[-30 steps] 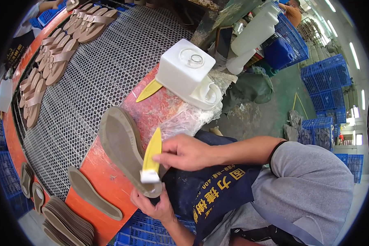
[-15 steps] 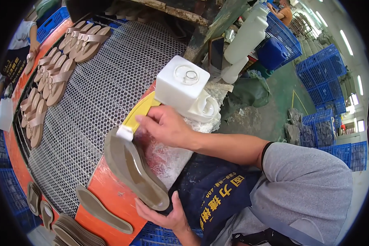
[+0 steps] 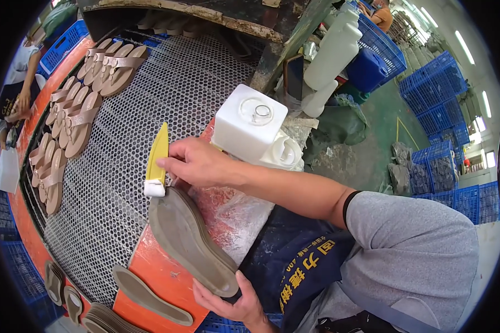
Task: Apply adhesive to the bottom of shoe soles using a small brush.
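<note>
A stack of grey-brown shoe soles (image 3: 191, 238) lies tilted along the table's near edge, its top surface dull and slightly streaked. My left hand (image 3: 230, 302) holds the near, narrow end of this stack, fingers underneath and thumb at the side. At the far, wide end, my right hand (image 3: 197, 161) grips a brush (image 3: 159, 155) with a flat yellow handle and a white head. The brush head meets or hovers just over the tip of the top sole; I cannot tell which. Beyond my right hand stands a white square plastic container (image 3: 249, 119) with an open white cup-like part (image 3: 286, 152).
A mesh conveyor (image 3: 111, 150) carries rows of thong sandals (image 3: 78, 119) on its far left side. A single sole (image 3: 150, 297) lies on the orange table edge (image 3: 153, 261), near more stacked soles (image 3: 108, 319). Another person's hand (image 3: 23, 102) shows at far left. Blue crates (image 3: 433, 83) stand right.
My right hand has shifted left with the brush, whose handle has swung more upright. The wet shine on the top sole no longer shows. My left hand still holds the near end.
</note>
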`<state>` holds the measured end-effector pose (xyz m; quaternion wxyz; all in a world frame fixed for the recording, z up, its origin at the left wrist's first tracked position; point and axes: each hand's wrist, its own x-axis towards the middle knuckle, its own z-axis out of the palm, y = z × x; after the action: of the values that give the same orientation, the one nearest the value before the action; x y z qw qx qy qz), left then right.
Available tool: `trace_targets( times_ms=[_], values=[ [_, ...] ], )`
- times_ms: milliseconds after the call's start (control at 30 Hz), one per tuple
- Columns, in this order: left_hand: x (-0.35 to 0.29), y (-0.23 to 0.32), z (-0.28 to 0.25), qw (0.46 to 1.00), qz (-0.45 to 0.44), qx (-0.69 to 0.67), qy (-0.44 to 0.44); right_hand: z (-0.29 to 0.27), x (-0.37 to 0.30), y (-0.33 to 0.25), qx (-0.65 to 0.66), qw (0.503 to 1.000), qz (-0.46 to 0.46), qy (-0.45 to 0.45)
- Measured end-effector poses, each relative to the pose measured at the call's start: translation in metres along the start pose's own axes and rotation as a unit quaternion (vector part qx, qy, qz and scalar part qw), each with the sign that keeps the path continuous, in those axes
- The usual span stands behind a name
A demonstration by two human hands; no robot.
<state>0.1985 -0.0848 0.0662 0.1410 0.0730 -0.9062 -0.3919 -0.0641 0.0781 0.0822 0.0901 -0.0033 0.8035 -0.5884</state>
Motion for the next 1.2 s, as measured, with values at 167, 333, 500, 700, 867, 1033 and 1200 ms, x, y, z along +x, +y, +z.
trace_targets(
  times_ms=[167,333,500,700,867,1033,1200],
  values=[
    [0.000,-0.002,-0.003,1.000,-0.010,-0.025,-0.009,0.005,0.008,-0.005,-0.102,0.978,-0.133,-0.123],
    [0.000,-0.001,-0.004,1.000,-0.004,-0.025,-0.004,0.009,0.008,-0.022,-0.019,0.953,-0.118,-0.278],
    [0.000,0.002,-0.005,0.999,-0.028,-0.038,-0.007,0.022,0.017,-0.020,-0.021,0.978,-0.155,-0.139],
    [-0.002,0.000,-0.009,0.998,-0.039,-0.040,0.000,0.022,0.001,-0.028,-0.094,0.987,-0.104,-0.080],
    [0.000,-0.020,-0.029,0.992,-0.012,0.033,0.123,-0.002,-0.031,-0.030,0.076,0.997,0.004,-0.031],
    [0.001,-0.046,-0.041,0.965,-0.062,-0.009,0.256,0.013,-0.070,-0.019,0.063,0.996,0.012,-0.060],
    [-0.024,-0.055,-0.061,0.992,0.067,0.070,0.083,0.040,-0.098,-0.005,0.011,0.999,0.034,-0.023]
  ],
)
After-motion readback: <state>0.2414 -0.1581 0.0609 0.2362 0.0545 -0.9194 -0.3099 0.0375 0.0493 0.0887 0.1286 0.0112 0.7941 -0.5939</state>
